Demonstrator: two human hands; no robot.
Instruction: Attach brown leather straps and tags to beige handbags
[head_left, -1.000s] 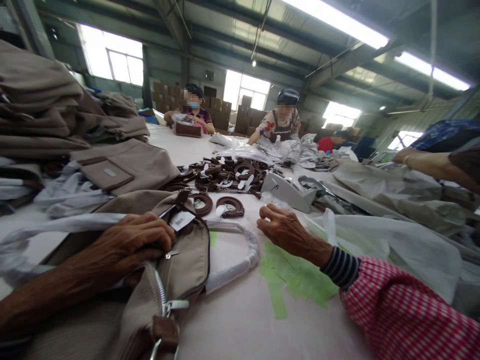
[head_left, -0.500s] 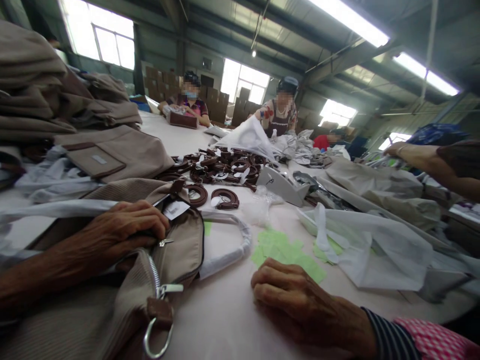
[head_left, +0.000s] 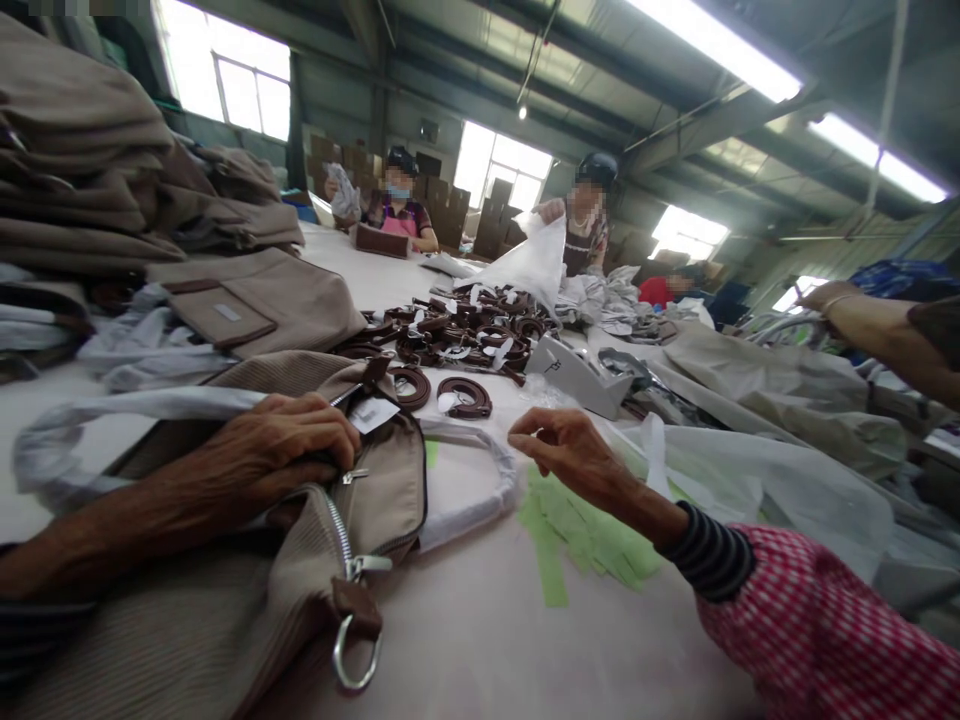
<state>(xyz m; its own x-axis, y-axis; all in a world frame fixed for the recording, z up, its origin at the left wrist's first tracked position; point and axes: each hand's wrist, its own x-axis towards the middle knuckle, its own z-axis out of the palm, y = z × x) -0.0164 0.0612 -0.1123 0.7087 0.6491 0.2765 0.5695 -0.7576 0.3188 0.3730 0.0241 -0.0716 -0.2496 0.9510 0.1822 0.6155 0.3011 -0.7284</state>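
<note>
Lying at the near left of the pale table [head_left: 510,640], the beige ribbed bag [head_left: 187,590] runs out past the bottom of the view, while its right side borders a stretch of open tabletop reaching to the checked sleeve [head_left: 795,600]. A wrapped handle [head_left: 480,515] juts into that room, and two coiled brown straps [head_left: 465,398] sit close beyond the far rim. The left hand [head_left: 292,440] rests over the bag's mouth, fingers bent together, tips hidden, so I cannot tell whether they pinch anything; the right hand [head_left: 566,445] is right of the bag, apart from it, loosely curled with a small gap between thumb and forefinger, near green slips [head_left: 600,535]. The mouth gapes up and rightward, its long axis leading away from the wearer, with the metal ring [head_left: 356,655] at the near end; the body's full length is cut off. Farther left, more bags [head_left: 82,180] are piled.
</note>
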